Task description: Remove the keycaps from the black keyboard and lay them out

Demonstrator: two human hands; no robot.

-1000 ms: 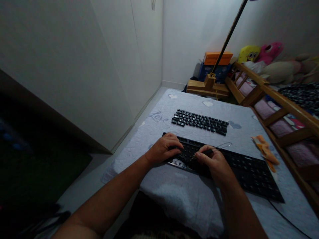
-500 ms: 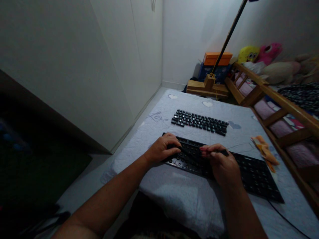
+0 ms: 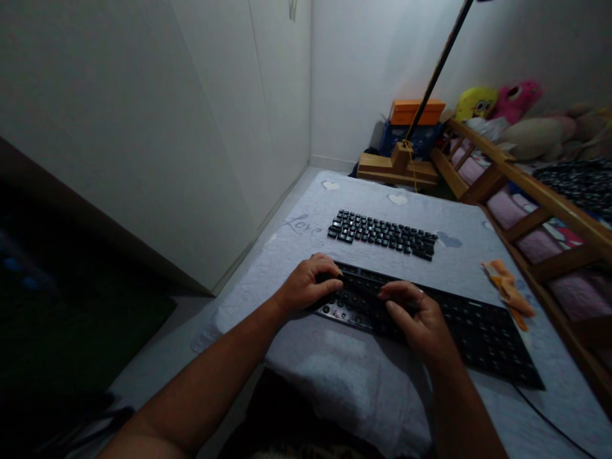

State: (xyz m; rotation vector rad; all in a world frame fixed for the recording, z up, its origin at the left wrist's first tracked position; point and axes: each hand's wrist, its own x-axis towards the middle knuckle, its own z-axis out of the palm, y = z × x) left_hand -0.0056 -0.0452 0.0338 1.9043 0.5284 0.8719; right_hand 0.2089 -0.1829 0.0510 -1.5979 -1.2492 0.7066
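A black keyboard point(image 3: 482, 328) lies at a slant across the bed; its left part shows bare key sockets where caps are off. My left hand point(image 3: 313, 284) rests over the left end of the keyboard, thumb and fingers curled around its edge. Over the middle of the keyboard is my right hand point(image 3: 415, 312), thumb and fingertips drawn close together. What those fingers hold, if anything, is lost in the dark. Beyond the keyboard, loose black keycaps point(image 3: 382, 234) sit in several rows on the sheet.
An orange cloth-like item point(image 3: 510, 294) lies right of the keyboard. The keyboard's cable point(image 3: 549, 417) runs off lower right. A wooden bed rail point(image 3: 540, 197) borders the right side; a white wardrobe point(image 3: 215, 127) stands left. A wooden stand point(image 3: 399, 162) with a pole is behind.
My right hand has turned and shifted slightly left. The dark handle and thin wire that stuck out to its right no longer show. My left hand has moved slightly left.
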